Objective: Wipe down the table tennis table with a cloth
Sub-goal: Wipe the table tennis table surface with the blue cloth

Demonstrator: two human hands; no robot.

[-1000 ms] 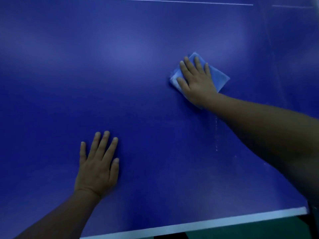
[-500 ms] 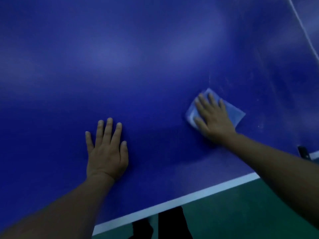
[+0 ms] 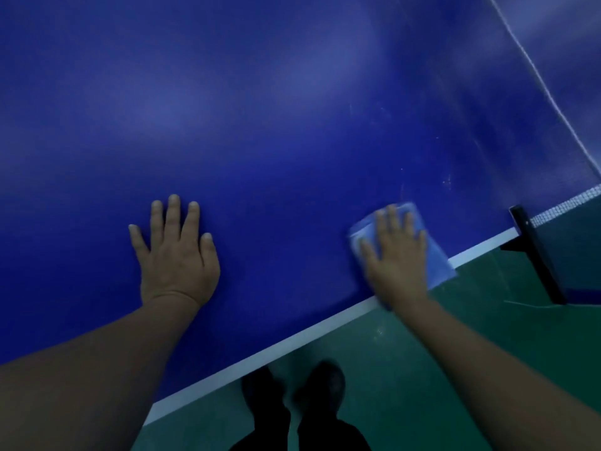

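Blue counter (image 3: 260, 125) fills the view, green floor (image 3: 406, 369) below its white near edge. Left hand (image 3: 177, 252) lies flat and spread, holding nothing. Right hand (image 3: 395, 255) presses flat on the cloth (image 3: 435, 258), whose right corner overhangs the edge; pushed further, it could slip off, or snag the net post (image 3: 533, 255) nearby.

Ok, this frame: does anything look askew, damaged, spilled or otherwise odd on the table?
Mostly normal. The cloth under the right hand overhangs the table's white edge line, one corner out past it. Faint pale specks and scuffs mark the blue surface beyond the cloth. The left hand rests flat. No spill or damage shows.
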